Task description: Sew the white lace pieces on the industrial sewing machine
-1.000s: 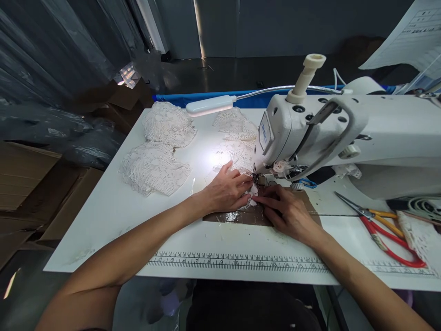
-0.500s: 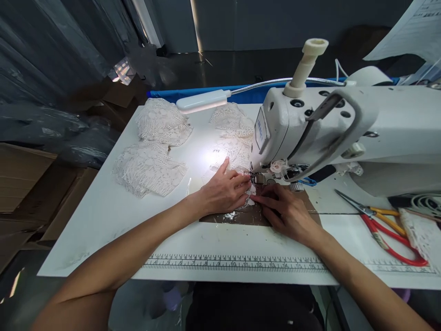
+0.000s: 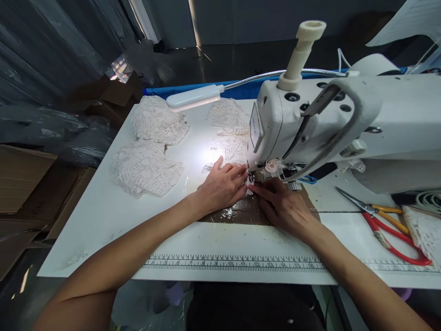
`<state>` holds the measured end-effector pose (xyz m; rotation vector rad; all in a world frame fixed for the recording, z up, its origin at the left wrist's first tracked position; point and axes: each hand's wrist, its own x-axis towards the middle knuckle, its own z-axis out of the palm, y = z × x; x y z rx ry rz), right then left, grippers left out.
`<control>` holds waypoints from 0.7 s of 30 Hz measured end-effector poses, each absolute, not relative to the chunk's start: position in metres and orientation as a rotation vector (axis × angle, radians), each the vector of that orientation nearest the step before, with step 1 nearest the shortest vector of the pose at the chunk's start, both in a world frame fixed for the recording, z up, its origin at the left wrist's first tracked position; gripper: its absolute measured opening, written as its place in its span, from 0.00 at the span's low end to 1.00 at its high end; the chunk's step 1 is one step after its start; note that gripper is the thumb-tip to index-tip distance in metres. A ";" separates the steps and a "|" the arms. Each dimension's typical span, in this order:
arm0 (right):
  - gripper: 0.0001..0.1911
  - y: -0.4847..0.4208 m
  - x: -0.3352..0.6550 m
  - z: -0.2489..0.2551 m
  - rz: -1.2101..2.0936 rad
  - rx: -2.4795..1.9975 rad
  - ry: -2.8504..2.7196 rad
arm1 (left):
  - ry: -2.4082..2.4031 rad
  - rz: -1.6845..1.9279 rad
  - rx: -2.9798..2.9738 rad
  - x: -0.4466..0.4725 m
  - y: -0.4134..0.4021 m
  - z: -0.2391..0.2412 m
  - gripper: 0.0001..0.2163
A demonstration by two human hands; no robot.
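The left hand (image 3: 222,187) lay flat on white lace (image 3: 233,154), its fingers a little spread. The right hand (image 3: 284,204) touched the lace's near end with its pointing finger; nobody could tell if it pinched. The lace lay left of the sewing machine (image 3: 270,122).

White glare below the lamp (image 3: 195,98), dimness beyond

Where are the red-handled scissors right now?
Head view, right side: the red-handled scissors lie on the table, right of the right hand, beside some white lace.
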<state>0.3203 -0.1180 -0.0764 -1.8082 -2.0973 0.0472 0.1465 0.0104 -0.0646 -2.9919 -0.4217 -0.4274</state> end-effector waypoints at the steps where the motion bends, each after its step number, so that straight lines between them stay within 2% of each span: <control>1: 0.20 -0.119 0.322 -0.077 0.082 -1.782 -2.078 | -0.456 -0.444 -2.983 0.147 0.009 -0.064 0.14; 5: 0.21 -0.122 0.334 -0.075 0.362 -1.683 -1.898 | -0.473 -0.598 -2.935 0.143 0.012 -0.057 0.13; 11: 0.14 -0.122 0.338 -0.072 0.475 -1.775 -1.662 | 0.213 -0.629 -3.201 0.133 0.028 -0.048 0.06; 13: 0.13 -0.121 0.335 -0.072 0.481 -1.745 -1.685 | 0.268 -0.643 -3.259 0.134 0.028 -0.054 0.05; 17: 0.12 -0.123 0.330 -0.072 0.411 -1.689 -1.733 | 0.076 -0.854 -3.377 0.140 0.027 -0.067 0.05; 21: 0.18 -0.124 0.324 -0.073 0.304 -1.624 -1.968 | -0.395 -1.193 -3.431 0.144 0.025 -0.068 0.05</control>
